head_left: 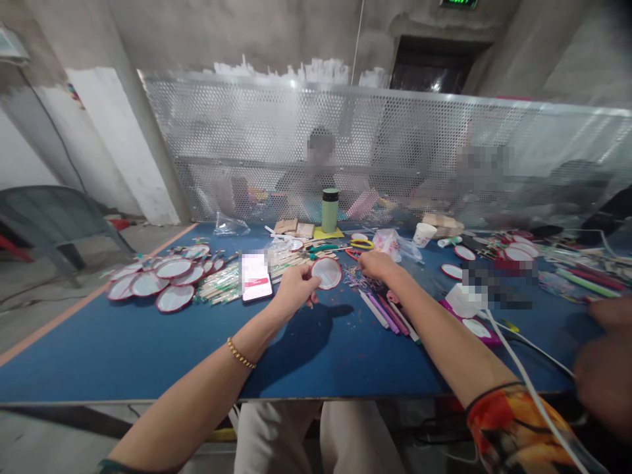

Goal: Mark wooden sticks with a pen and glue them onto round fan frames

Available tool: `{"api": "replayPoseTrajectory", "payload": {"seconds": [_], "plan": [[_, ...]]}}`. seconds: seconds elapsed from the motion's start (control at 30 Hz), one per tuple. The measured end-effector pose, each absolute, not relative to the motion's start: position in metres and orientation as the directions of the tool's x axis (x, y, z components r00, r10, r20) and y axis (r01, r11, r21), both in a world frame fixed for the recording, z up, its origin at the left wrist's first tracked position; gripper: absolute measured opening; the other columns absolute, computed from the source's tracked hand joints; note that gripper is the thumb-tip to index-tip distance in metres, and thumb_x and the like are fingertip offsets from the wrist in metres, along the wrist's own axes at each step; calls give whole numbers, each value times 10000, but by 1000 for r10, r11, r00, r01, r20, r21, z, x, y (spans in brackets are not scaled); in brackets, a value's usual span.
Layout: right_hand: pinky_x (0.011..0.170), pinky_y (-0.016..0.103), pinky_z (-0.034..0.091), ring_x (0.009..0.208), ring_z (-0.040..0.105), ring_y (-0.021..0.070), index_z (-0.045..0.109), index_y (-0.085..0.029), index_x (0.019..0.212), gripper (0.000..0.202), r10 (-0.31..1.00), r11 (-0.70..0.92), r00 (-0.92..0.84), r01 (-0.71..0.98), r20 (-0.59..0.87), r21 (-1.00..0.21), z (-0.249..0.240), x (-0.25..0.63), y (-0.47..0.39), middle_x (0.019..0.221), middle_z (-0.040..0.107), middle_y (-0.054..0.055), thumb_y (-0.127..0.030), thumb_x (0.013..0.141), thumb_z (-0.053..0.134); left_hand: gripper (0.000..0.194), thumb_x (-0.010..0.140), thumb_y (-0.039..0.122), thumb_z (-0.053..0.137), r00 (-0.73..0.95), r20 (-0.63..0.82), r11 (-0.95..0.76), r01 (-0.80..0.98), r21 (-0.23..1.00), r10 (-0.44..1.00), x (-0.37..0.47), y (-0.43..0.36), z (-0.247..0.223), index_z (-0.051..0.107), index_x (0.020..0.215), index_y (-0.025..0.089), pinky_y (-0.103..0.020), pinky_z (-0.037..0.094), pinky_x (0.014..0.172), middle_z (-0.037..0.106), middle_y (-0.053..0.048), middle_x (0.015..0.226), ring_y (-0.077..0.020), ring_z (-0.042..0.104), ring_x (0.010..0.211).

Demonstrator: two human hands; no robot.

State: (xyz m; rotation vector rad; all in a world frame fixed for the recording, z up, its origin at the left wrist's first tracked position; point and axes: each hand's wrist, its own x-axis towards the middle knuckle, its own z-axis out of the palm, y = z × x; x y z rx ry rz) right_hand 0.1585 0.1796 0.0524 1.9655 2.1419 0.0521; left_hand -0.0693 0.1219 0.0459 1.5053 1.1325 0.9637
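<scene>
My left hand [297, 289] pinches a small round fan [326, 273] by its left edge, a white disc with a red rim, held above the blue table. Further right, my right hand [379, 267] reaches down with fingers curled together at a pile of thin coloured bits [359, 279]. Its fingertips touch the pile's edge; what they hold is too small to tell. Beside that hand lie red-handled and yellow-handled tools [363, 243]. Pink, purple and white rolled strips [388, 315] lie just below it. A lit phone [257, 289] is left of my left hand.
Many similar fans [172, 268] are heaped at left, beside bundled thin sticks [222, 283]. A green bottle [330, 210] and paper cup [423, 234] stand at the back before a perforated metal screen [247, 145]. White cable [518, 375] crosses at right, near another person's blurred hand [605, 355].
</scene>
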Motion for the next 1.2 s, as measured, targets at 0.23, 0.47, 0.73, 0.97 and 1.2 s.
{"api": "replayPoseTrajectory", "payload": {"seconds": [0.23,0.47,0.73,0.97,1.2], "plan": [[891,427,552,1065,638,224,589,-164,1254,358,994,83,-66,974,-87,210,53,158,179,1259,611,101,-350,950,623,182,786,26,545,245,25,-76,197,977,969,-70,123,46,536,659,158,-135,403,337,505,74,355,-79,493,307],[890,424,553,1057,639,215,597,-186,1241,324,998,22,-11,981,-59,192,79,169,171,1256,616,87,-351,962,604,205,784,27,553,246,17,-71,214,974,969,-69,122,44,514,638,165,-121,386,333,496,83,348,-72,494,301],[889,425,554,1061,639,218,592,-179,1249,338,997,13,-1,987,-78,160,71,170,171,1260,613,92,-348,958,612,201,770,32,559,240,26,-84,238,968,970,-70,123,44,520,630,170,-130,372,333,499,79,354,-79,495,307],[891,428,553,1059,639,217,595,-181,1244,330,997,70,-67,991,-35,118,71,169,167,1256,616,88,-351,961,606,175,777,56,534,240,38,-100,252,962,970,-71,121,47,520,648,174,-153,379,347,513,64,364,-97,501,325],[895,429,551,1066,637,219,595,-182,1244,331,984,180,-179,982,-22,57,56,155,179,1257,615,88,-351,959,609,162,784,48,521,237,42,-107,265,958,971,-71,120,50,528,673,166,-145,379,348,512,72,367,-85,488,320]]}}
